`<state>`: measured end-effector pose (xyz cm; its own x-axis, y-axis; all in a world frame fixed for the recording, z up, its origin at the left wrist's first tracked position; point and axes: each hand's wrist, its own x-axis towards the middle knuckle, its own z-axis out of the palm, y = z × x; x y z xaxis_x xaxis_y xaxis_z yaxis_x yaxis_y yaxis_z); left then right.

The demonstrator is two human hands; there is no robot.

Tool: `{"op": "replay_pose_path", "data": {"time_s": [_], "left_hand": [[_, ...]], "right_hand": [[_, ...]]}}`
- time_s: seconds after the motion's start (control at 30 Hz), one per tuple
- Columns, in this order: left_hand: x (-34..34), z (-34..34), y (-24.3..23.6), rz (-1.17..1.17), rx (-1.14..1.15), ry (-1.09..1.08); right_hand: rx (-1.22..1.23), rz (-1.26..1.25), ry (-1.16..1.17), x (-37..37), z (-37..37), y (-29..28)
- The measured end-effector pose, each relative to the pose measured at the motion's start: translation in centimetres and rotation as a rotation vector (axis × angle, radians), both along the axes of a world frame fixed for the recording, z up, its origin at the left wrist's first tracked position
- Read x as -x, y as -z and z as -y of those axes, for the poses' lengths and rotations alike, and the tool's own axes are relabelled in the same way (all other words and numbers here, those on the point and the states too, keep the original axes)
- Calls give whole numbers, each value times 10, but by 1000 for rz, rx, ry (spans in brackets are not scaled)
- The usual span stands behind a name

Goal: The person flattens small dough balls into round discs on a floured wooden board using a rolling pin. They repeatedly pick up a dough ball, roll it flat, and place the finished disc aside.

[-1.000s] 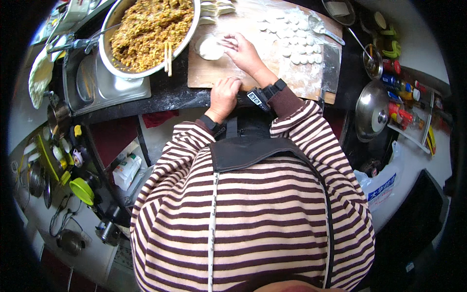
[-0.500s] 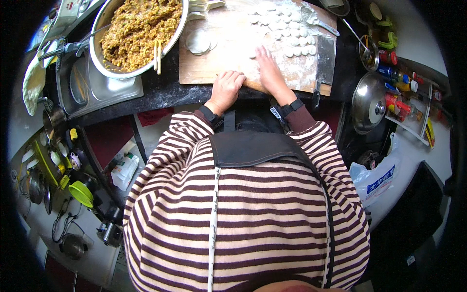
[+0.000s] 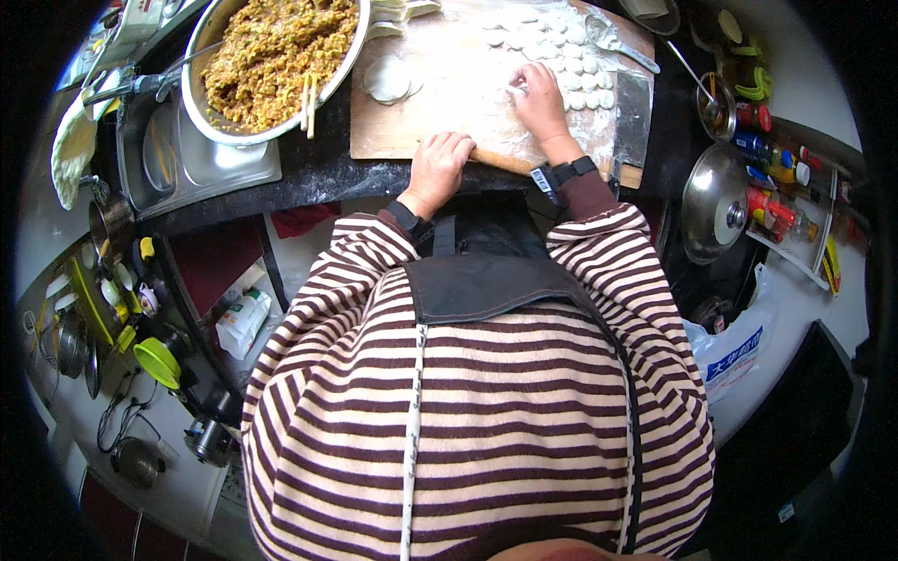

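Observation:
At the near edge of the floured wooden board [image 3: 379,140], my left hand [image 3: 440,166] is closed over one end of a wooden rolling pin [image 3: 500,161]. My right hand [image 3: 541,101] is above the board with fingers bent and pinched on a small white piece of dough [image 3: 516,91], mostly hidden by the fingers. Beyond and right of it lie several small flattened dough pieces [image 3: 571,67] dusted with flour. A stack of round dough wrappers [image 3: 386,79] rests on the board's left side. Filled dumplings [image 3: 402,11] show at the far left edge.
A large bowl of minced filling [image 3: 281,65] with chopsticks [image 3: 308,105] stands left, beside a metal tray [image 3: 224,164]. A cleaver [image 3: 635,117] lies along the board's right edge, near a pale scoop [image 3: 636,56]. Farther right are a metal lid [image 3: 713,201] and several bottles [image 3: 772,159].
My right hand has gone from flat and outstretched on the board to curled around a dough piece, shifting slightly right. My left hand stays at the rolling pin.

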<state>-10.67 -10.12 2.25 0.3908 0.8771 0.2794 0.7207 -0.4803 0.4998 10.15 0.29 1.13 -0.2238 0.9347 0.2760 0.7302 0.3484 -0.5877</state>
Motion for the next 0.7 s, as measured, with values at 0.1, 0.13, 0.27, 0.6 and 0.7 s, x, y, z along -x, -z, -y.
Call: {"op": "replay_pose_path", "data": {"time_s": [0.1, 0.13, 0.27, 0.6, 0.7], "left_hand": [[1, 1, 0, 10, -5, -18], [1, 1, 0, 9, -12, -19], [-1, -1, 2, 23, -7, 1], [-3, -28, 3, 1, -15, 3], [-6, -45, 7, 57, -1, -39]], "right_hand": [[92, -16, -35, -14, 5, 0], [151, 14, 6, -14, 6, 2], [220, 215, -143, 1, 15, 17], [410, 45, -354, -59, 53, -4], [345, 126, -47, -81, 68, -23]]}}
